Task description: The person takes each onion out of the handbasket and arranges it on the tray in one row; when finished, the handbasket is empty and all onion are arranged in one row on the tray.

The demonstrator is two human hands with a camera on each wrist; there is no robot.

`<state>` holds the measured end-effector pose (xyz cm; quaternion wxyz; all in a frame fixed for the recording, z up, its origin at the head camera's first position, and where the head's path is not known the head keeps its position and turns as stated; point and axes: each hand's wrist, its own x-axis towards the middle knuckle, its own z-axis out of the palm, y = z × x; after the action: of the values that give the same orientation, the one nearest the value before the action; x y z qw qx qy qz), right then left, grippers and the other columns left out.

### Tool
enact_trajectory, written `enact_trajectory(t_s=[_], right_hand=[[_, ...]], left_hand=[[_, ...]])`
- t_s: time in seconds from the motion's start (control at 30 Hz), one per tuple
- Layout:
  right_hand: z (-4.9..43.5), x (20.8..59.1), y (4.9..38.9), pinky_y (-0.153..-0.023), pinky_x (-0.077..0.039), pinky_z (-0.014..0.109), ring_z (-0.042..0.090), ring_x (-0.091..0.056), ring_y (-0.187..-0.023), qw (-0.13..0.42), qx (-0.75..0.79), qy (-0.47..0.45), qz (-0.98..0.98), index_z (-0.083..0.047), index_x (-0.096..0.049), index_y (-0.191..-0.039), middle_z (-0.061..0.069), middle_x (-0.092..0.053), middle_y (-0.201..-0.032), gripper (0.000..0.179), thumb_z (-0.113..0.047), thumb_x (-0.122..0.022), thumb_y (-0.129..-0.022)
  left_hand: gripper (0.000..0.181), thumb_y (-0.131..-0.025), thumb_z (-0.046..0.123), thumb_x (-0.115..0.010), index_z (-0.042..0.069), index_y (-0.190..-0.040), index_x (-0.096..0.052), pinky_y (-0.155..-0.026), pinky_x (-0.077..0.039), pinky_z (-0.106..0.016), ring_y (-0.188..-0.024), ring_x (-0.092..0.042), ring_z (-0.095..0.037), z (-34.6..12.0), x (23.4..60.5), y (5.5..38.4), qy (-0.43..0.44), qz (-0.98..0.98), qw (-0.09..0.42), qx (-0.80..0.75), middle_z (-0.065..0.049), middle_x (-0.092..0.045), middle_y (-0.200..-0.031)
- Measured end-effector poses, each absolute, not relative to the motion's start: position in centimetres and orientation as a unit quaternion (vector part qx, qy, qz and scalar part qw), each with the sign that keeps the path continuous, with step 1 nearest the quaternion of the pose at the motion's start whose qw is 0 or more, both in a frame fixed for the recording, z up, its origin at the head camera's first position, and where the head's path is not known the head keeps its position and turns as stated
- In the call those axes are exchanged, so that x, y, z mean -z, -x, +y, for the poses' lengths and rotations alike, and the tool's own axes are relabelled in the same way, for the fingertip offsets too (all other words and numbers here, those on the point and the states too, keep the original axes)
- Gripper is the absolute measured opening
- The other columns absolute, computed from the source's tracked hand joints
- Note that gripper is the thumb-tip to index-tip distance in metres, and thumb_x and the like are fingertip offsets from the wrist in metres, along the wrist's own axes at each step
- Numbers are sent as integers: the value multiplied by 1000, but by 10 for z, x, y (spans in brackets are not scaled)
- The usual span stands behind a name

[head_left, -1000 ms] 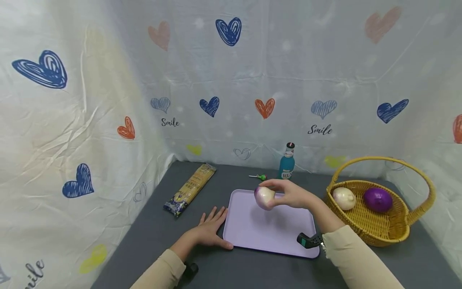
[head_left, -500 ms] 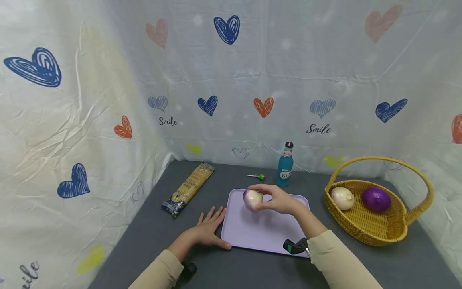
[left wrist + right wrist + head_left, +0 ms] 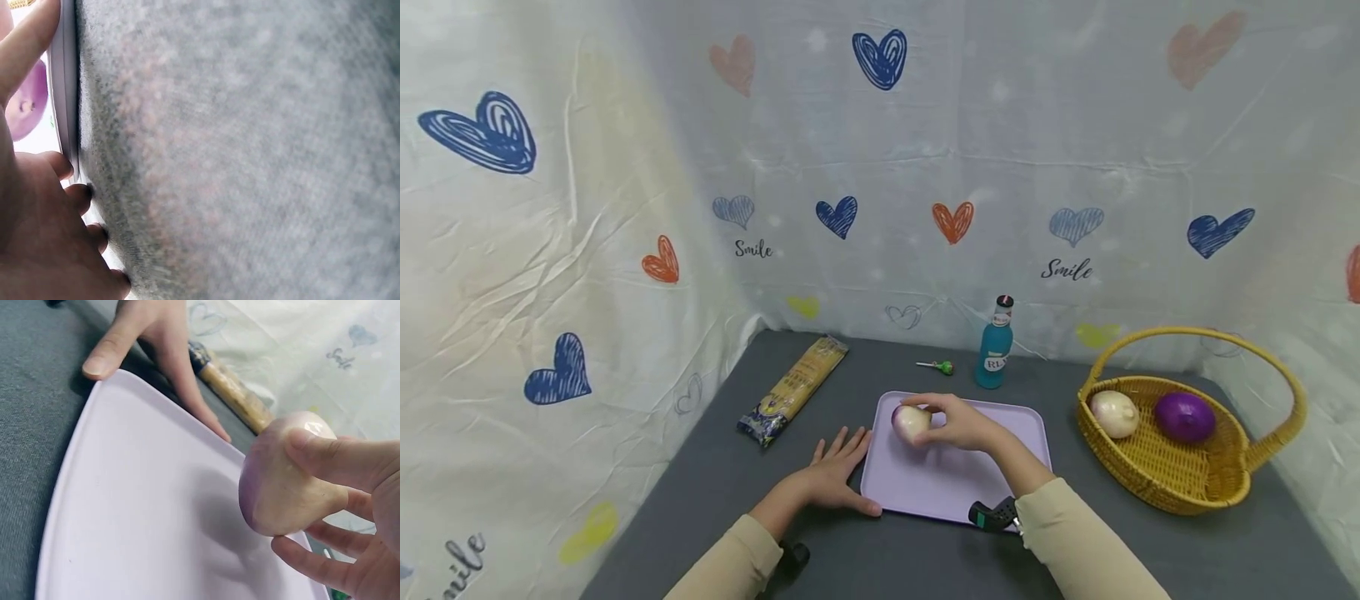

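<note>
In the head view my right hand [image 3: 961, 423] holds a white onion with a purple end [image 3: 909, 424] above the left part of a lilac tray [image 3: 917, 487]. The right wrist view shows the thumb on one side of the onion [image 3: 281, 481] and fingers on the other, its shadow falling on the tray. My left hand [image 3: 829, 483] lies spread on the table at the tray's near left corner. Its thumb and fingers [image 3: 206, 412] touch or nearly touch the rim. In the left wrist view the left hand [image 3: 50, 219] shows at the left, beside the tray's edge.
A yellow wicker basket [image 3: 1157, 493] at the right holds a whitish onion [image 3: 1114, 414] and a purple onion [image 3: 1184, 417]. Behind the tray stand a blue bottle [image 3: 996, 350] and a lollipop [image 3: 942, 367]. A yellow noodle packet [image 3: 793, 390] lies at the left on the grey table.
My right hand has carried the onion leftward and a little lower over the tray. The left hand has stayed in its place by the tray's corner.
</note>
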<state>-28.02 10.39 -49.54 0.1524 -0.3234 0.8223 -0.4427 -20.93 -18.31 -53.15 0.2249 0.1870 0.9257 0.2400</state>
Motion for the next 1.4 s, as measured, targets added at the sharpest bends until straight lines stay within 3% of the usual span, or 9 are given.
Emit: enact_trajectory(t_s=[0.17, 0.4, 0.6, 1.07, 1.23, 1.4], right_hand=[[93, 498, 280, -103, -45, 54, 28, -55, -124, 150, 430, 331, 827, -18, -61, -140, 5, -60, -142, 59, -25, -83, -85], [73, 501, 277, -107, -44, 52, 29, -53, -133, 124, 398, 352, 838, -11, -63, -138, 9, -60, -142, 61, -19, -86, -82], [67, 503, 273, -113, -36, 57, 36, -43, -142, 104, 368, 340, 859, -14, -59, -142, 9, -55, -148, 67, -23, -86, -82], [72, 487, 269, -112, -35, 61, 38, -45, -138, 95, 345, 346, 867, -14, -64, -137, 13, -55, -147, 64, -26, -88, -80], [78, 481, 269, -110, -39, 60, 36, -47, -135, 83, 332, 357, 869, -14, -63, -138, 12, -55, -147, 63, -28, -86, -82], [90, 469, 262, -99, -49, 57, 37, -48, -134, 74, 336, 360, 867, -12, -61, -140, 13, -55, -146, 62, -26, -84, -84]], left_hand=[[134, -64, 86, -70, 24, -164, -7, -116, 11, -70, -156, 11, -37, -182, 534, 211, -183, 927, 225, -236, -6, -3, -172], [135, -63, 86, -71, 23, -164, -8, -117, 11, -69, -156, 11, -36, -189, 540, 212, -182, 931, 219, -229, -5, -3, -172], [135, -63, 85, -71, 21, -164, -9, -118, 10, -68, -156, 10, -36, -190, 540, 213, -186, 929, 214, -236, -5, -4, -172], [135, -63, 84, -72, 21, -164, -9, -119, 10, -66, -157, 11, -33, -189, 540, 217, -180, 934, 219, -220, -2, -3, -172], [135, -63, 84, -72, 20, -164, -10, -119, 10, -66, -157, 11, -33, -187, 541, 217, -178, 935, 218, -216, -2, -3, -172], [136, -62, 85, -71, 20, -164, -9, -119, 11, -65, -157, 12, -32, -184, 545, 217, -180, 933, 224, -218, -2, -1, -172]])
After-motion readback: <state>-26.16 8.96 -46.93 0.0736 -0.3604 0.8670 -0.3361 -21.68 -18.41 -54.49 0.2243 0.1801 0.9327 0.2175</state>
